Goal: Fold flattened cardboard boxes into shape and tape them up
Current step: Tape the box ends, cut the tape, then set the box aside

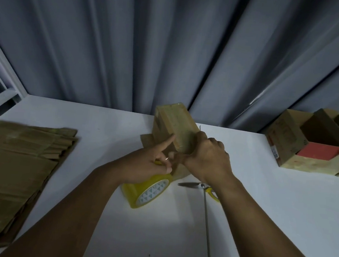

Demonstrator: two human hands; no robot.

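Note:
A small brown cardboard box [173,118], folded into shape and glossy with tape along its top, stands tilted on the white table [280,208]. My left hand [147,165] lays its straight index finger on the box's left face while its other fingers curl over a yellow tape roll [139,193] lying just below. My right hand [209,157] grips the near end of the box, fingers curled over its edge. The two hands touch in front of the box, hiding its near flaps.
A stack of flattened cardboard boxes [20,157] lies at the table's left. Several open folded boxes [285,141] stand at the far right. Yellow-handled scissors [192,184] lie under my right wrist. A grey curtain [130,44] hangs behind the table.

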